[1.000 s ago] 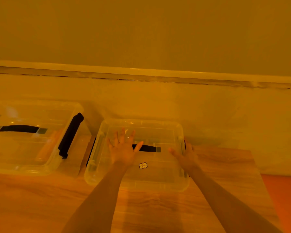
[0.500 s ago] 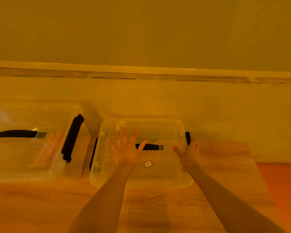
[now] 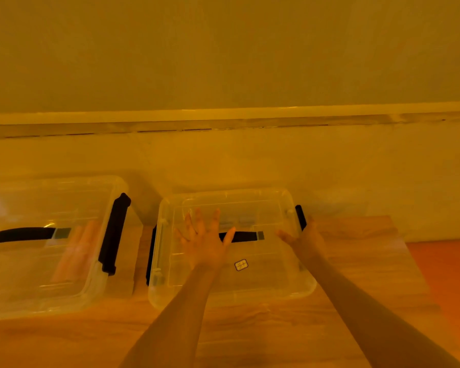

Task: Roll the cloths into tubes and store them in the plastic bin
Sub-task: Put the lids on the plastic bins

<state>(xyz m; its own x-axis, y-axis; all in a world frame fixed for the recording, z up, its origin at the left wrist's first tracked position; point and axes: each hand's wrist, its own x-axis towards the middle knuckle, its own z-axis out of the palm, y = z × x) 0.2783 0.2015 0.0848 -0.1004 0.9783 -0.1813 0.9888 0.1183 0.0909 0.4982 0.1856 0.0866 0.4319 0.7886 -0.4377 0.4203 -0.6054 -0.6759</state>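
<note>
Your left hand (image 3: 206, 241) lies flat on the lid of the clear plastic bin (image 3: 231, 290) in front of you, with the fingers spread wide. Your right hand (image 3: 304, 239) is at the bin's right edge, by the black clip (image 3: 300, 216). You cannot tell if its fingers hold the clip or only touch it.

The bin sits on the wooden table (image 3: 250, 330) with its lid on. It looks empty inside, so it seems no cloths are stored in it yet. You probably need to open the lid first.

The other bin (image 3: 37, 296) stands just beside it on the left. Some pale rolled shapes (image 3: 76, 252) show through its lid. They may be cloths, but they are too blurry to be sure.

Both bins are see-through, smooth and shiny, with round corners. Each has a black handle (image 3: 243, 236) on top. The table is smooth with wavy wood lines.
</note>
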